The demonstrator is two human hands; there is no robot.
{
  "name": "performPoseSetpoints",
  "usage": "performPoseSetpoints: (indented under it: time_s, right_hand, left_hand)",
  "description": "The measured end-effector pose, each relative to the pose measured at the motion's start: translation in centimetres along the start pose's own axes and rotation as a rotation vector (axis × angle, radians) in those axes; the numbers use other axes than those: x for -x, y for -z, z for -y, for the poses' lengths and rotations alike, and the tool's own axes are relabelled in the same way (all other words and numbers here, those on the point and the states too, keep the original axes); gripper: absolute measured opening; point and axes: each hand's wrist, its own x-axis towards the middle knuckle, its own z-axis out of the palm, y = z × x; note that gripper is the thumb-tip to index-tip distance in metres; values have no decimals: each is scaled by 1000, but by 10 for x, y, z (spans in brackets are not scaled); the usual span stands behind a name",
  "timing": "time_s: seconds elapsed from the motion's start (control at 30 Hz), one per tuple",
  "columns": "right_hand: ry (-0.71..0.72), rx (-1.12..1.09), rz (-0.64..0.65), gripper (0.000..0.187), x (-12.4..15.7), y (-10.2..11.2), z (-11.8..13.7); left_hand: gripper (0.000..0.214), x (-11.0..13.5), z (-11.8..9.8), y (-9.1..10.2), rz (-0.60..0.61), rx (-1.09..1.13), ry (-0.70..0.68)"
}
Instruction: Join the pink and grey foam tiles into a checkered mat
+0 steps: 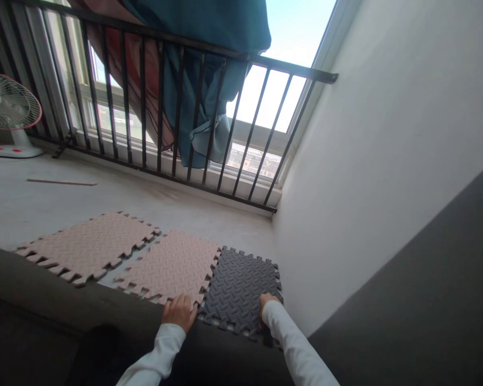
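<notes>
A dark grey foam mat tile (241,287) with jigsaw edges lies at the right on the pale ledge, against a pinkish-beige foam tile (177,262). My left hand (180,312) rests over the front edge of that beige tile, close to the seam, with its fingers laid on top. At the right side of the dark tile, my right hand (266,308) is closed on its edge; the fingertips are partly hidden. Farther left lies a second beige tile (92,241), set apart from the middle one by a narrow gap.
Black metal railing (161,107) runs along the window, with a teal and pink curtain (209,32) draped over it. A white wall (366,134) rises close on the right. At the far left stand a fan (8,107) and a thin stick (62,183).
</notes>
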Motion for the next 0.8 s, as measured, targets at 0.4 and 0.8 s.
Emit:
performPoseSetpoints:
  time_s: [0.4, 0.8]
  right_hand:
    - [-33, 4, 30, 76, 8, 2, -1]
    - [-46, -24, 40, 81, 7, 5, 1]
  left_hand:
    - [31, 12, 0, -8, -73, -15, -91]
    - [33, 18, 0, -13, -141, -46, -89]
